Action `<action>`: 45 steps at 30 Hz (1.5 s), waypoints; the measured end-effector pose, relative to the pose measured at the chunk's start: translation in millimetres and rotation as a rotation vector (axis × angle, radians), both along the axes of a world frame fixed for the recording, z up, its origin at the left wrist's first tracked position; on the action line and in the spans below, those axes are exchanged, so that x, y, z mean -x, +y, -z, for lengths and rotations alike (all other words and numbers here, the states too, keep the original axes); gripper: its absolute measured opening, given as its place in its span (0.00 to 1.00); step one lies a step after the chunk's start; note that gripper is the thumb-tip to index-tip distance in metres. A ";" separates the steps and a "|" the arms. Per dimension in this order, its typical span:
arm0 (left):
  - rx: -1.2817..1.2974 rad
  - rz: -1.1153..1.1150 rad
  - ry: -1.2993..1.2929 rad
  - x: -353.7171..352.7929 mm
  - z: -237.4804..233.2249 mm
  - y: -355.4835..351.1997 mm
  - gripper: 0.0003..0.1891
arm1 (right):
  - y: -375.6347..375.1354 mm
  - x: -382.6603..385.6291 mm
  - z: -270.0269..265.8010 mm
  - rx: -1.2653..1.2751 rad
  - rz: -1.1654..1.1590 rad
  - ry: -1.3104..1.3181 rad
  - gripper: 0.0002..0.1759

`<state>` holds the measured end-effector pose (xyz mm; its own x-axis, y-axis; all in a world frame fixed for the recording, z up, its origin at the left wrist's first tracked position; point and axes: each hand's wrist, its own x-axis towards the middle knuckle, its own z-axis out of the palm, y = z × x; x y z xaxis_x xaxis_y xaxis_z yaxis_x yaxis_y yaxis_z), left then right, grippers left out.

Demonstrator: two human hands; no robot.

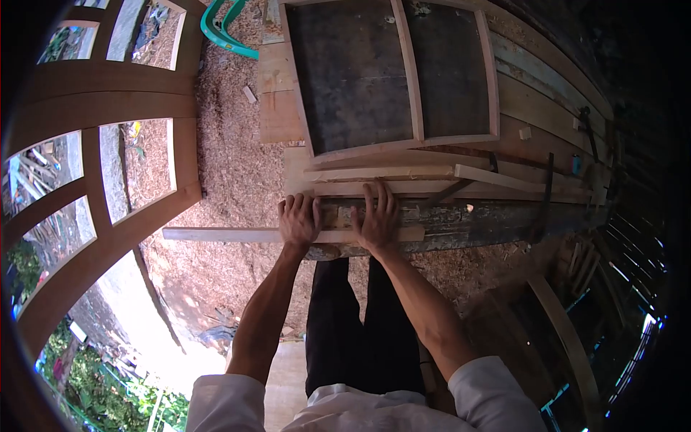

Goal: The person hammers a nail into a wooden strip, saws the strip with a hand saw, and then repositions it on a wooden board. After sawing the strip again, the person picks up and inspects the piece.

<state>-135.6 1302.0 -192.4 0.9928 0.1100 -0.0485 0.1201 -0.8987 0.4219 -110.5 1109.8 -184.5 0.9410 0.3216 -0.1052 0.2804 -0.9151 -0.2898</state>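
Observation:
A narrow wooden strip [216, 235] lies across the near edge of a worn wooden bench [453, 219], its left end jutting out past the bench. My left hand [299, 219] rests palm down over the strip, fingers stretched forward onto the bench. To its right, my right hand [377, 218] lies over the same strip with its fingers spread and pointing away from me. The palms hide parts of the strip. Just beyond my fingertips are long pale battens [389, 173] lying lengthwise.
A wooden frame with dark panels [353, 72] lies farther back on the bench. Clamp-like metal bars [548, 180] stand at the right. A large wooden lattice frame [108, 104] rises at the left. Shavings [230, 165] cover the ground, with a green plastic object [216, 32] at the top.

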 end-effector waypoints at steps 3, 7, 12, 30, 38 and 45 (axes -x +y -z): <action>-0.006 -0.010 0.013 2.7 -1.9 -0.4 0.12 | 2.0 -2.1 3.2 -0.032 0.003 -0.028 0.33; -0.007 0.006 -0.041 12.8 10.4 0.0 0.11 | -4.2 16.9 12.4 -0.030 0.039 -0.089 0.31; 0.033 -0.085 -0.214 26.6 -23.4 -18.3 0.11 | -47.6 25.3 -39.2 -0.106 -0.015 -0.062 0.28; 0.184 0.135 1.029 218.7 30.8 -90.0 0.13 | -465.5 327.1 -8.1 -0.108 0.976 1.146 0.14; 0.509 0.266 0.417 164.9 41.9 -245.9 0.13 | -565.4 334.3 -63.3 -0.552 1.229 0.924 0.16; 0.715 0.127 0.566 102.4 -88.2 -409.6 0.17 | -623.2 301.2 -102.1 -0.841 1.283 0.855 0.19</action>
<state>-238.0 892.4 -104.3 0.8028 -0.2411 -0.5453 0.3965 -0.4673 0.7902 -411.7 486.6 -82.4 0.3947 -0.2911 -0.8715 -0.9040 0.0468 -0.4250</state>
